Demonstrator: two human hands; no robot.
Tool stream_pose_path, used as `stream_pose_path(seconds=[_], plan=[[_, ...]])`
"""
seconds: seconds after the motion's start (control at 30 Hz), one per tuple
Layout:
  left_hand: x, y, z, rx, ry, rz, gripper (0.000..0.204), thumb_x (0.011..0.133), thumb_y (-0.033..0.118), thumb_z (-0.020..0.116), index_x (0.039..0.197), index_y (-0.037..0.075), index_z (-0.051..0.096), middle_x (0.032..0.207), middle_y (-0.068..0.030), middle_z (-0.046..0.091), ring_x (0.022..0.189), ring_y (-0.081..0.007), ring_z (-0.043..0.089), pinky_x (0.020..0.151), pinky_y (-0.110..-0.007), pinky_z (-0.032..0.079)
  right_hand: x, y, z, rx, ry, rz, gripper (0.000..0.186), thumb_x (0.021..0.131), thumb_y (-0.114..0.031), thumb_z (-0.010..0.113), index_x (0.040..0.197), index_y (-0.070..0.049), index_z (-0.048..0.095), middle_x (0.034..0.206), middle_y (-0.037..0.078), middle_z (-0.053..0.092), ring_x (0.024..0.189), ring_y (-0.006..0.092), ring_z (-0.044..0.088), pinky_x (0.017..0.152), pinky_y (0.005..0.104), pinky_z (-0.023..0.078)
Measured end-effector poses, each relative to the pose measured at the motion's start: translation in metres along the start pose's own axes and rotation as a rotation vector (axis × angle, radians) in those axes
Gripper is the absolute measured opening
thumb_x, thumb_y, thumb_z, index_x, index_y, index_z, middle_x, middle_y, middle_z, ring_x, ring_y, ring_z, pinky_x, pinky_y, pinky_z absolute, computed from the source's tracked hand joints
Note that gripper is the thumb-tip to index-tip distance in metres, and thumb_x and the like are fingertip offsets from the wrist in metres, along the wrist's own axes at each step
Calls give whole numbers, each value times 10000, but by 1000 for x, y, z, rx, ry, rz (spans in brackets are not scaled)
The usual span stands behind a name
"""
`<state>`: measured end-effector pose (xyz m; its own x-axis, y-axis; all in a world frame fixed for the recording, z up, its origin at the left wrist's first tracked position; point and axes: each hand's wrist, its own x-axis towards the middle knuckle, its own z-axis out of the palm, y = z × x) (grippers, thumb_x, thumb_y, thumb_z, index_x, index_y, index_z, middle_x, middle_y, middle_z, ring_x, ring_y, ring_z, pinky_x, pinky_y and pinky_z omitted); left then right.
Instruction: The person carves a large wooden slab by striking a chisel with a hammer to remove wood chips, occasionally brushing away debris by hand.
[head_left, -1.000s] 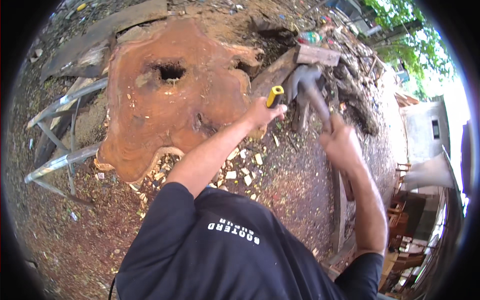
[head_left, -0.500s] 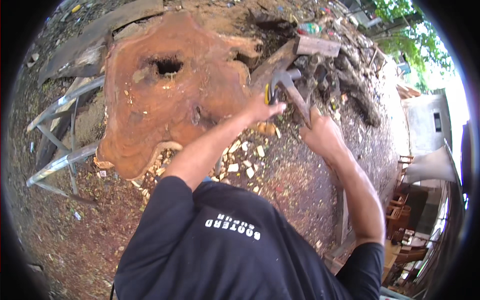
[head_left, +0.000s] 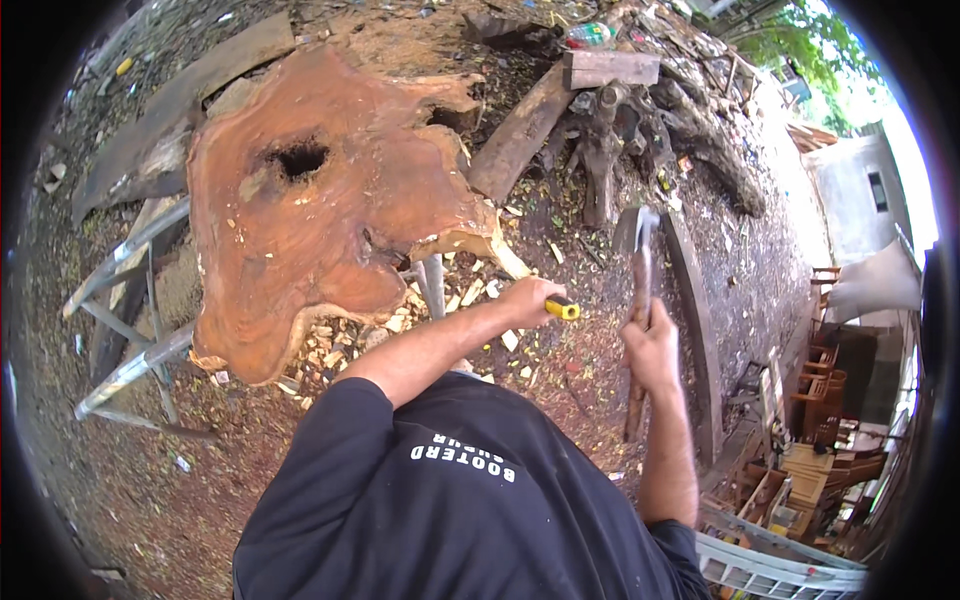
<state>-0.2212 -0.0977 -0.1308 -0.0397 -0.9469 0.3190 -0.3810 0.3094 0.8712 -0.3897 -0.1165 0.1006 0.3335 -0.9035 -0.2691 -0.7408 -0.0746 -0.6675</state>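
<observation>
both hands' fingers clamped: left hand (head_left: 527, 300) on chisel (head_left: 562, 308), right hand (head_left: 650, 345) on hammer (head_left: 641, 262).

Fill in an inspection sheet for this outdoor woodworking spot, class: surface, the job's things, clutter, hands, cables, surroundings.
Surface: bare ground strewn with wood chips.
Job's things: reddish wood slab with a dark hole, on a metal frame; yellow-handled tool; hammer.
Clutter: planks, roots.
Hands: left hand grips the yellow-handled tool at the slab's edge; right hand grips the hammer, head up.
Cables: nothing seen.
Surroundings: stacked wooden furniture, trees.
</observation>
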Motion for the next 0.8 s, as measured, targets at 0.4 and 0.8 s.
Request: stream_pose_path(seconds=[0.4, 0.8], plan=[[-86, -37, -43, 275, -155, -247, 191, 758, 94, 731, 944, 104, 691, 877, -119, 704, 862, -336, 682, 744, -439, 528, -17, 102, 72, 702, -196, 105, 140, 829, -10, 550, 963, -44, 533, 666, 3, 526, 424, 97, 493, 390, 252, 397], [-9, 69, -203, -350, 447, -336, 288, 958, 332, 684, 995, 69, 571, 939, -30, 627, 875, -142, 630, 779, -309, 513, 2, 99, 102, 587, -318, 60, 206, 778, -65, 582, 979, -19, 574, 675, 28, 579, 484, 107, 544, 459, 282, 458]])
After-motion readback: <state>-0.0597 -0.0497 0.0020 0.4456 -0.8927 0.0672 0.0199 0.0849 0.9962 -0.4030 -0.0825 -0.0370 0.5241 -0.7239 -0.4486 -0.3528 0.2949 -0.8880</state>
